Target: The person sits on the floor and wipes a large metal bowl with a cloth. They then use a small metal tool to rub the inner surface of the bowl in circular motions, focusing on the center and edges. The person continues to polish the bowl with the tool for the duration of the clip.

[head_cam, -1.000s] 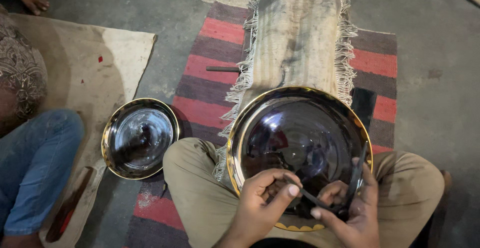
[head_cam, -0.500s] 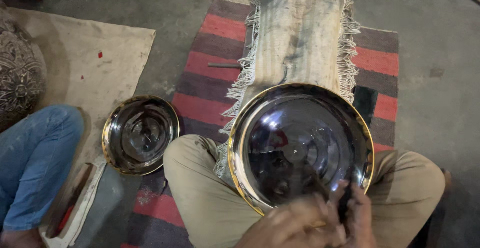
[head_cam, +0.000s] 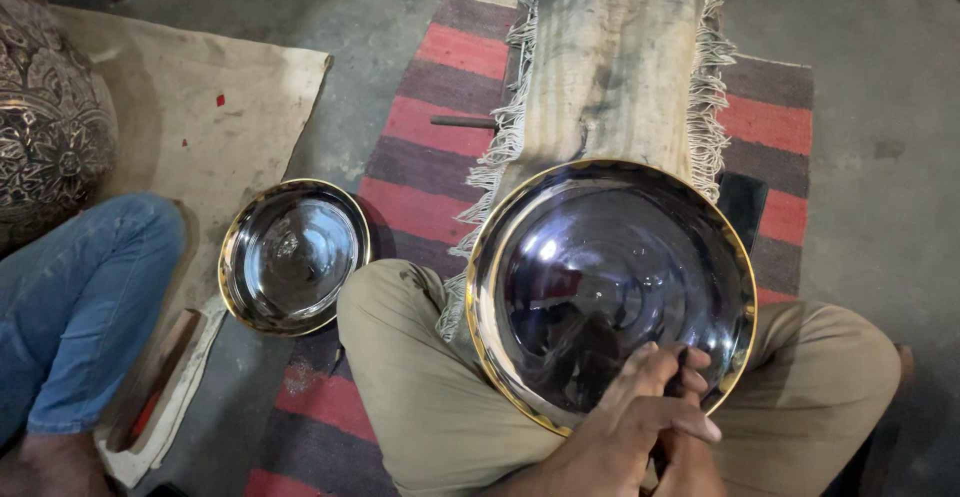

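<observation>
Low in the frame, right of centre, the large polished metal dish (head_cam: 610, 287) with its golden rim sits on the person's lap, propped against the end of a worn wooden block (head_cam: 610, 67) that runs up to the top edge. The left hand (head_cam: 630, 417) comes in from the bottom edge, fingers curled together over the dish's near rim; the right hand (head_cam: 690, 447) is tucked underneath it, mostly hidden, so I cannot tell how it is closed. Something dark shows between them (too covered to name). The left hand blocks the dish's lower rim from view. Left of centre, a smaller polished bowl (head_cam: 293, 255) rests on the floor just beside the person's knee. A red and grey striped rug (head_cam: 420, 127) lies beneath, fringe alongside the block. Far left, another person's leg in blue jeans (head_cam: 75, 297) rests on a tan mat (head_cam: 200, 107).
</observation>
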